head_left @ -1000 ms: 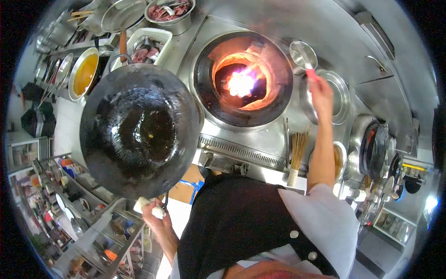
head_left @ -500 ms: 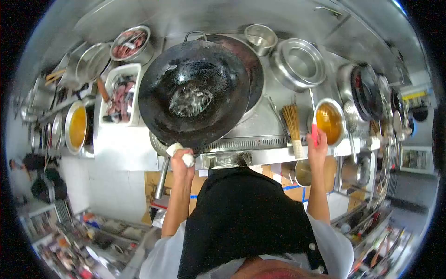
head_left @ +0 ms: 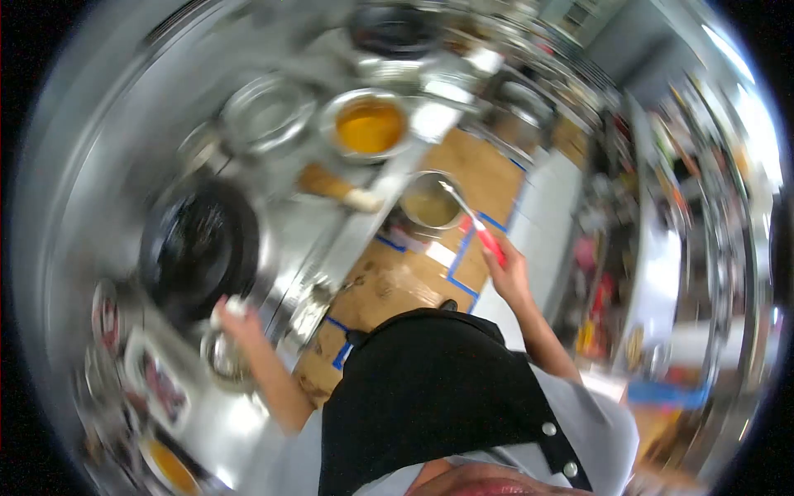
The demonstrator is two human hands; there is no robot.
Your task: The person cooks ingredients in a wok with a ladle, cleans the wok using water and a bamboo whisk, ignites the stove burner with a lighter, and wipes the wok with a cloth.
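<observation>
At the lower left, my left hand (head_left: 240,321) is closed on a folded white cloth (head_left: 231,307), at the near rim of the black wok (head_left: 198,248). The wok looks wet and shiny inside; blur hides how firmly the cloth grips its rim. My right hand (head_left: 509,269) is wrapped round a tool with a red handle (head_left: 490,244) and a thin pale shaft. Its tip points up and left, over a metal pot (head_left: 432,200) that stands below the counter. The tool's exact kind is unclear.
A bowl of orange liquid (head_left: 370,128) and a bamboo wok brush (head_left: 335,186) are on the steel counter. Near the wok sit a white tray of meat (head_left: 157,380) and a strainer (head_left: 225,360). Cardboard (head_left: 405,281) covers the floor; shelving (head_left: 703,207) lines the right.
My view has swung to the right, blurring the scene. My right hand has carried the red-handled tool away from the orange liquid and off the counter. My left hand remains at the wok's rim.
</observation>
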